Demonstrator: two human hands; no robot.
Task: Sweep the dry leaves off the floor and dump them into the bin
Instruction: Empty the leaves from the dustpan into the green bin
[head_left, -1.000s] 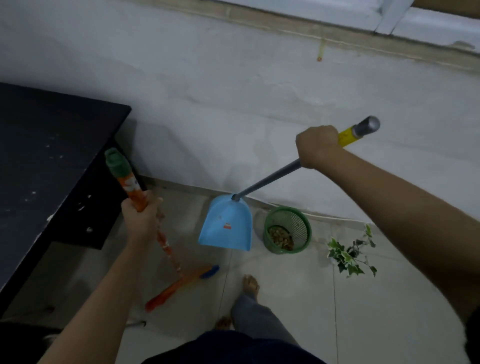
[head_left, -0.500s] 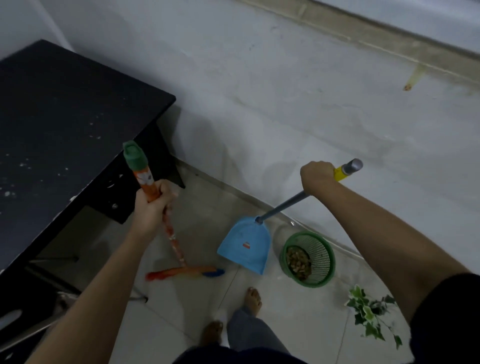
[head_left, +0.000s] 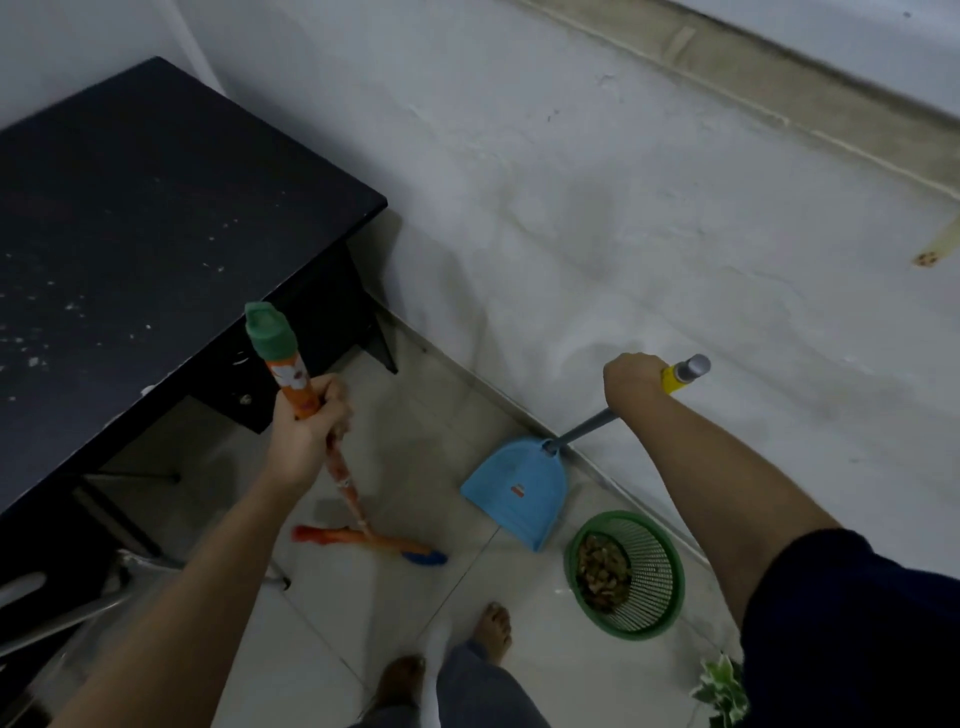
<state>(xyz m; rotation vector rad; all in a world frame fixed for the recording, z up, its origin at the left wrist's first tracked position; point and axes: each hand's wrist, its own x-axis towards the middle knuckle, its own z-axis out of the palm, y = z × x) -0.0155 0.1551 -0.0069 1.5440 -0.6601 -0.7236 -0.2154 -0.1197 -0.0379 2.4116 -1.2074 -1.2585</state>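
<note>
Presently: dumping step apparently done. Left hand (head_left: 304, 431) fingers wrapped round orange broom (head_left: 343, 475); right hand (head_left: 631, 379) curled round blue dustpan (head_left: 514, 491) handle. Dry leaves (head_left: 602, 569) inside green basket bin (head_left: 652, 582), beside dustpan. Next, likely: check floor (head_left: 363, 613), stow tools.

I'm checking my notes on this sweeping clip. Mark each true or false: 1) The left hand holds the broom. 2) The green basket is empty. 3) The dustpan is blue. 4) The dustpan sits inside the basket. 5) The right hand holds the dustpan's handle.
1) True: the left hand grips the broom.
2) False: the green basket holds dry leaves.
3) True: the dustpan is blue.
4) False: it is beside the basket, toward the wall.
5) True: the right hand grips its long handle.
</note>
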